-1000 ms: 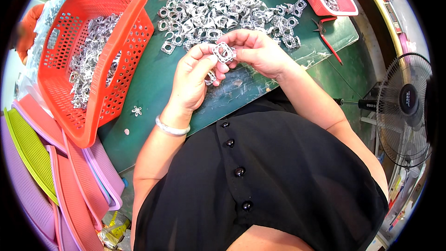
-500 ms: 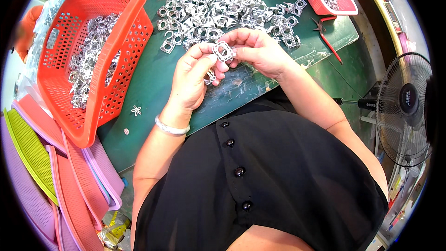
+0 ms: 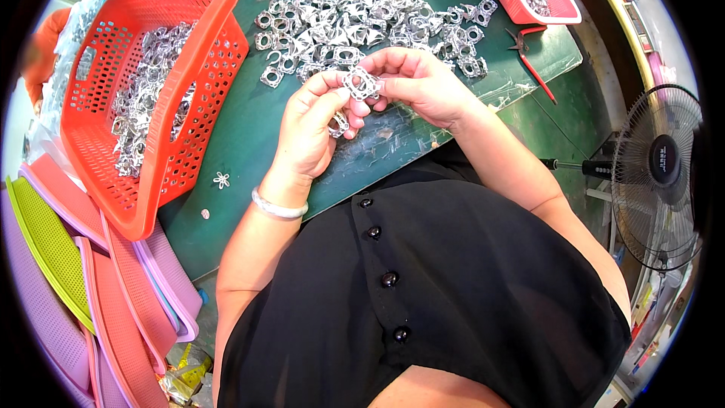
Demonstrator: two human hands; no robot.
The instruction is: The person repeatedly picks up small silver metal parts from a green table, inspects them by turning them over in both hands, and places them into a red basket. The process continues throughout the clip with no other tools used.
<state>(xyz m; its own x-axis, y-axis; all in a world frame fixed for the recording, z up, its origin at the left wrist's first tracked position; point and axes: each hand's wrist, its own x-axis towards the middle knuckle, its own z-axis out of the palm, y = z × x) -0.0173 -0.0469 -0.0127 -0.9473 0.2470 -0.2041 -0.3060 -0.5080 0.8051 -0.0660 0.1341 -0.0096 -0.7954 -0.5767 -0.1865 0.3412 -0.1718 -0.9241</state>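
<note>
Between the fingertips of both hands sits a silver metal piece (image 3: 361,85), squarish with a round hole. My left hand (image 3: 310,117) pinches its left side, and a second similar silver piece (image 3: 338,125) is tucked in the lower fingers of that hand. My right hand (image 3: 423,85) grips the right side of the first piece with thumb and fingers. Just beyond the hands lies a heap of like silver pieces (image 3: 351,11) on the green table (image 3: 249,128).
An orange-red perforated basket (image 3: 200,98) with silver parts stands at left. A pink tray (image 3: 563,9) holds more at far right, near red-handled pliers (image 3: 538,68). A small flower-shaped piece (image 3: 220,180) lies at left. Stacked plastic baskets (image 3: 121,317) and a fan (image 3: 657,174) flank the table.
The silver piece between my fingertips has tilted slightly and shifted a little to the left. Both hands stay in nearly the same place.
</note>
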